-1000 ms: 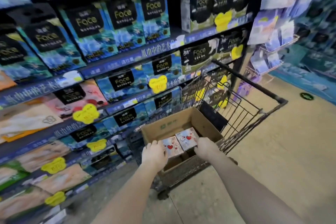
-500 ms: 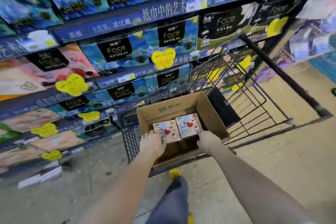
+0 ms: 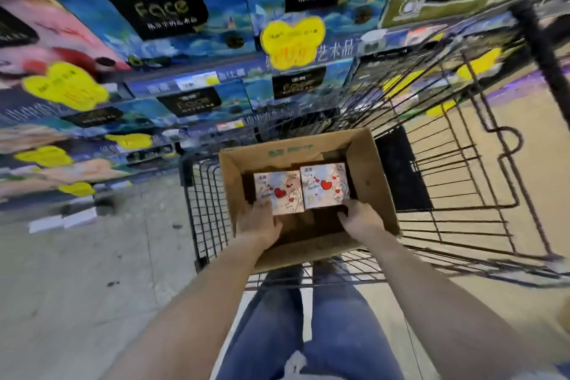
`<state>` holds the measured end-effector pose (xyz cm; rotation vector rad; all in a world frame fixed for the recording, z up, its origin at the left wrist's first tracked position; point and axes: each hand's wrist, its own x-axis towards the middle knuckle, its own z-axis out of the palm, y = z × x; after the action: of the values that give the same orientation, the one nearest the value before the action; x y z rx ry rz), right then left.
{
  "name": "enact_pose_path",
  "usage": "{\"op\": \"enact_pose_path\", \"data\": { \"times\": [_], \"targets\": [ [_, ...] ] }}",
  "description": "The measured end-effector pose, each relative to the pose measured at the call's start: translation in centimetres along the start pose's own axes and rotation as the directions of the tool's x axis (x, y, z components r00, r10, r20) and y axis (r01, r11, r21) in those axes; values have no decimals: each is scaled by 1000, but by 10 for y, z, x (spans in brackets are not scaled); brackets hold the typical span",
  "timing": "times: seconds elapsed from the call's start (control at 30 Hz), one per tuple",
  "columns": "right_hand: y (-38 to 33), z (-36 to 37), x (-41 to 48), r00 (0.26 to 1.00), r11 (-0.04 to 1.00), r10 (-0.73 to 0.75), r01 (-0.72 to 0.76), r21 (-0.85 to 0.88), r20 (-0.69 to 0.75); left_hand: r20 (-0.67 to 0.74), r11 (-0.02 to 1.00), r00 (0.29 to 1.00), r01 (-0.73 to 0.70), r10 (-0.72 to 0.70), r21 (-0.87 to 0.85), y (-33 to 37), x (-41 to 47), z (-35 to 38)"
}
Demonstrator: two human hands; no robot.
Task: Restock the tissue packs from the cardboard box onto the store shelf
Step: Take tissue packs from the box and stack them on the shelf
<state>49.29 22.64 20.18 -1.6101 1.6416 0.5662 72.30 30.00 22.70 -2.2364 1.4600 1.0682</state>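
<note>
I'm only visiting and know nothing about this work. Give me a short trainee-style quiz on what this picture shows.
1. True or false: the brown cardboard box sits inside the black wire shopping cart.
2. How many heart-printed tissue packs show in the box? A) one B) two C) four
3. Which touches the pack nearer the blue store shelf: the left hand or the right hand?
Key: 1 true; 2 B; 3 left hand.
</note>
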Motion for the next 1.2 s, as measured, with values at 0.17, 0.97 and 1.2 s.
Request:
{"op": "enact_pose_path", "data": {
  "times": [0.17,0.97,1.2],
  "targets": [
    [13,5,49,1000,997,16,-18,80,23,-32,993,997,73,-76,-93,1,30,22],
    [47,80,215,965,818,258,-248,519,53,216,616,809,563,-547,-551,-25,179,113],
    [48,78,204,970,727,241,-207,655,38,281,528,779,597,-560,-604,-17,172,109]
  ]
}}
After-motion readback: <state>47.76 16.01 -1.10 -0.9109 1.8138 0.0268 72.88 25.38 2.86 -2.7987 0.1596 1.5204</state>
